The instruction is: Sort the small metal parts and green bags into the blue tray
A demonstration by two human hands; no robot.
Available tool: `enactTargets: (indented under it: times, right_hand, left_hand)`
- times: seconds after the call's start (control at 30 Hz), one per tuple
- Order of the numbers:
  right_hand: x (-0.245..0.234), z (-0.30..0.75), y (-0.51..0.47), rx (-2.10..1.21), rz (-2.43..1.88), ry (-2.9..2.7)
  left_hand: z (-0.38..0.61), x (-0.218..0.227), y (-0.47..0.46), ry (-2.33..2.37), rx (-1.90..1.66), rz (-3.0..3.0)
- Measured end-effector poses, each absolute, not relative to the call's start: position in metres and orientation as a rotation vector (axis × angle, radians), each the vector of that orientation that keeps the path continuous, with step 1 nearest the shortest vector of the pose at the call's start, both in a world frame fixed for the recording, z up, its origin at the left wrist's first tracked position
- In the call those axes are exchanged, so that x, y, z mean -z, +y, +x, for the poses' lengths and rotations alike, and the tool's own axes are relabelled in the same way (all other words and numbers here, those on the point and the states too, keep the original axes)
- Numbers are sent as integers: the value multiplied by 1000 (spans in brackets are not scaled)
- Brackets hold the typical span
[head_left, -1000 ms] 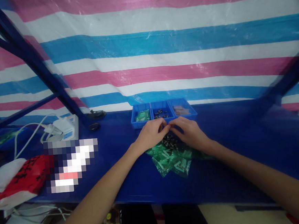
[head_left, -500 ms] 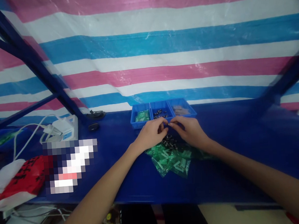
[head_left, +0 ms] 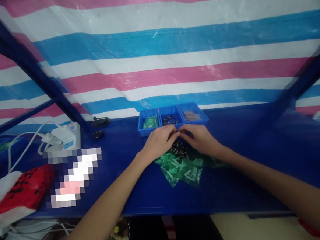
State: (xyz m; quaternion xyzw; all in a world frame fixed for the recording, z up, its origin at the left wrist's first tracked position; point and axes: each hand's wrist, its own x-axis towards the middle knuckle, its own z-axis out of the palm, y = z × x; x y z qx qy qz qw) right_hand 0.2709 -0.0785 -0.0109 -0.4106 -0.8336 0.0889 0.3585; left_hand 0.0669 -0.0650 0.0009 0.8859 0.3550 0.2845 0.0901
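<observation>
My left hand (head_left: pixel 160 140) and my right hand (head_left: pixel 201 138) meet at their fingertips in front of the blue bins. Both are closed in a pinch around something small and dark, too small to name. Just below the fingers lies a heap of small black and metallic parts (head_left: pixel 179 150). It rests on several green printed plastic bags (head_left: pixel 180 170), partly under my right hand. Behind the hands stand three joined blue bins: the left bin (head_left: pixel 140 128) holds green bags, the middle bin (head_left: pixel 171 109) small dark parts, the right bin (head_left: pixel 200 109) pale brownish pieces.
On the blue table (head_left: pixel 246 128), a white power strip (head_left: pixel 74 136) with plugged cables stands at the left. Near it lie a black oval object (head_left: pixel 97 135) and a red and white bag (head_left: pixel 21 193). Blue frame bars (head_left: pixel 35 78) and a striped sheet (head_left: pixel 170 41) enclose the back.
The camera view has shifted slightly. My hands stay together at the same place, with the left fingers now drawn closer around the small piece.
</observation>
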Motion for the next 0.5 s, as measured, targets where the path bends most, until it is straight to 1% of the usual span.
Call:
enactTargets:
  times: [0.13, 0.33, 0.5]
  right_hand:
    - [12, 271, -79, -196, -1048, -2178]
    - [10, 270, -81, -156, -1056, -2190]
    - [8, 270, -82, -169, -1034, -2193]
  left_hand:
    - [67, -2, -66, 1029, -841, 2656]
    - [66, -2, -66, 912, -959, 2674]
    - [65, 0, -64, 904, -950, 2685]
